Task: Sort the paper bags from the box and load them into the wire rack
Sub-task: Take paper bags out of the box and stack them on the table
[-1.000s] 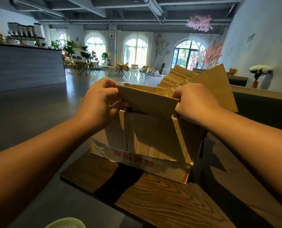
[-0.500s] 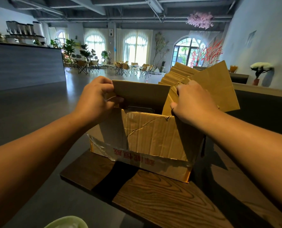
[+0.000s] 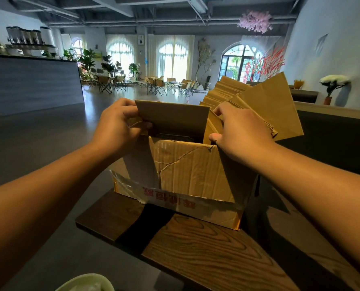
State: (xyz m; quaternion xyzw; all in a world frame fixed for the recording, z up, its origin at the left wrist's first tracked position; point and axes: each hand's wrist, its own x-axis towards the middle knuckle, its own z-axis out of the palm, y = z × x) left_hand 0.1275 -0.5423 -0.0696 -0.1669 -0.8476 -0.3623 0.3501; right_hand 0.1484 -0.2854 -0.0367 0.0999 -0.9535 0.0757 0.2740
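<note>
You stand at a dark wood-grain table (image 3: 206, 255); its near-left corner juts toward 8 o'clock over a glossy grey floor (image 3: 48, 139). The room is a large café hall: arched windows (image 3: 172, 57) at 12 o'clock, folding chairs (image 3: 154, 85) beneath them, a dark counter (image 3: 32, 80) at 10 o'clock, pink blossoms (image 3: 255, 21) hung from the ceiling at 1 o'clock, a potted white flower (image 3: 332, 85) on a ledge at 2 o'clock. A pale green rim (image 3: 86, 283) shows at 7 o'clock, partly cut off.

The box (image 3: 187, 173), creased and taped, sits on the table at centre. Your left hand (image 3: 118, 129) grips the left edge of a raised cardboard flap (image 3: 172, 118), fingers curled round it. Your right hand (image 3: 242, 133) holds the bags (image 3: 267, 103), which stand fanned out of the box toward 1 o'clock, thumb on the near side. The flap hides the box interior, and your right hand covers the bags' lower part
</note>
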